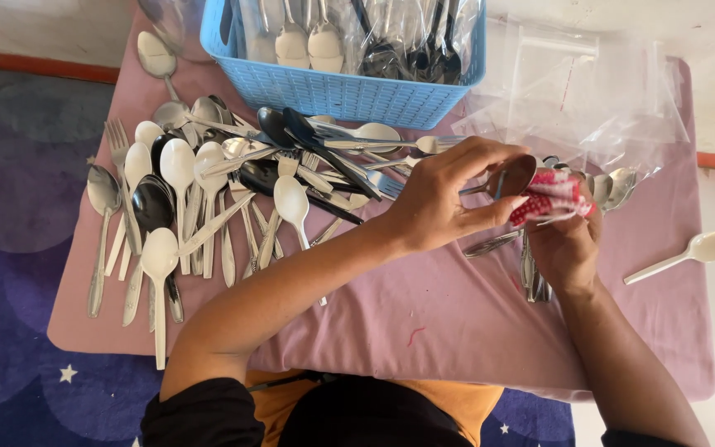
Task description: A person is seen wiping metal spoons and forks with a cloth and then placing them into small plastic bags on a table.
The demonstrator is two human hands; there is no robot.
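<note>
Pink cloth (424, 314) covers your low table over a starry blue rug. Head view: blue basket (349, 91) at the back already holds bagged cutlery, but a big loose pile of spoons & forks (208, 190) is unsorted at left, so lots left. Your left hand (444, 199) pinches a red-white patterned napkin (552, 199); right hand (568, 244), palm up, grips napkin w/ cutlery bundle.

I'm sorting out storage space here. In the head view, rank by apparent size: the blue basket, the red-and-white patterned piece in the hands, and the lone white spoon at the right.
1. blue basket, by far the largest, though partly cut off at the top.
2. white spoon.
3. red-and-white patterned piece, partly hidden by the right hand, so its rank against the spoon is unsure.
</note>
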